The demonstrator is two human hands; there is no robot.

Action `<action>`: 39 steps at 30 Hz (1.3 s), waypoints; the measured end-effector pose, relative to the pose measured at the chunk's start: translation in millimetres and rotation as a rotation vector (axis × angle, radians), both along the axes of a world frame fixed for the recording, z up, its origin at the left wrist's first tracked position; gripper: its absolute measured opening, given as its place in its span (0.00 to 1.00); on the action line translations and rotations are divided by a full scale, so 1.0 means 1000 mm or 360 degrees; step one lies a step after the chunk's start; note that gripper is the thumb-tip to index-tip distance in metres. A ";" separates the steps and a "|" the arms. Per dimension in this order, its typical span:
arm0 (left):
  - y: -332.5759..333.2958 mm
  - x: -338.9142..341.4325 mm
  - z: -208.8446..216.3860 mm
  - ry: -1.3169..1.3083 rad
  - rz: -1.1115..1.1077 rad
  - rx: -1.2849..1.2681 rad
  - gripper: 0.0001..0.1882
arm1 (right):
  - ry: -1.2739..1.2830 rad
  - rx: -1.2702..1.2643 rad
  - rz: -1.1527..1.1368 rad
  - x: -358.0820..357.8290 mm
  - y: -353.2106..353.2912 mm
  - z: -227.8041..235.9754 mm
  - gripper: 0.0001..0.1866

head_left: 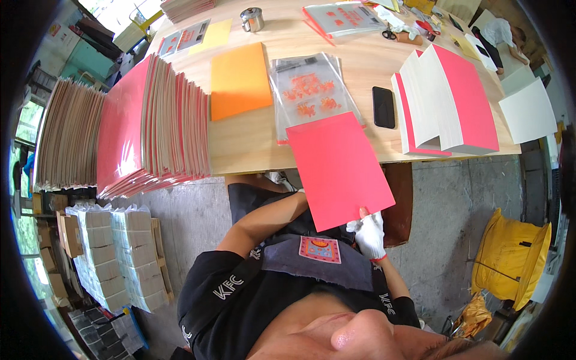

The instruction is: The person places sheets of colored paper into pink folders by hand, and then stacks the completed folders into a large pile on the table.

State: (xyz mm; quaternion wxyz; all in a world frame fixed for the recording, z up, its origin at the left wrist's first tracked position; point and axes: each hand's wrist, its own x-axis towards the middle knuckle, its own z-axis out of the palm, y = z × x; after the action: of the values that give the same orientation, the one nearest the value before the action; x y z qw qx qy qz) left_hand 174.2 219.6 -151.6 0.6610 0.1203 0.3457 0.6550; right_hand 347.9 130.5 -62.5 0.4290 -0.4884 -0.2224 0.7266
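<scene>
A pink sheet of card is tilted over the table's front edge, its far end overlapping clear printed plastic bags. My right hand, in a white glove with the thumb tip bare, pinches the sheet's near edge with the thumb on top. My left forearm reaches under the sheet's left side. The card hides my left hand, so its fingers do not show. Left of the bags lies an orange sheet, and to their right a black phone.
Tall stacks of bagged pink card stand at the table's left. Thick pink-and-white stacks sit at the right. A metal mug and scissors are farther back. Another person is at the far right.
</scene>
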 end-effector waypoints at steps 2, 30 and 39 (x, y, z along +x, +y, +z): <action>-0.016 -0.010 -0.001 -0.0316 0.0024 -0.0036 0.22 | 0.0163 -0.0031 -0.0056 -0.003 -0.002 -0.008 0.13; -0.055 -0.073 -0.049 -0.1044 0.0015 -0.0085 0.23 | 0.0021 0.0133 0.0171 -0.013 -0.002 -0.013 0.17; -0.059 -0.065 -0.058 -0.0982 -0.0082 -0.0011 0.22 | -0.0308 0.0054 0.0148 -0.021 -0.002 -0.010 0.18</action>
State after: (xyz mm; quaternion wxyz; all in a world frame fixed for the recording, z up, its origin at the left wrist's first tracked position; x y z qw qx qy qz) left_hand 109.1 160.2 -209.6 0.7517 -0.0777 0.1278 0.6424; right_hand 327.0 128.4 -72.7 0.3795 -0.5381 -0.2977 0.6913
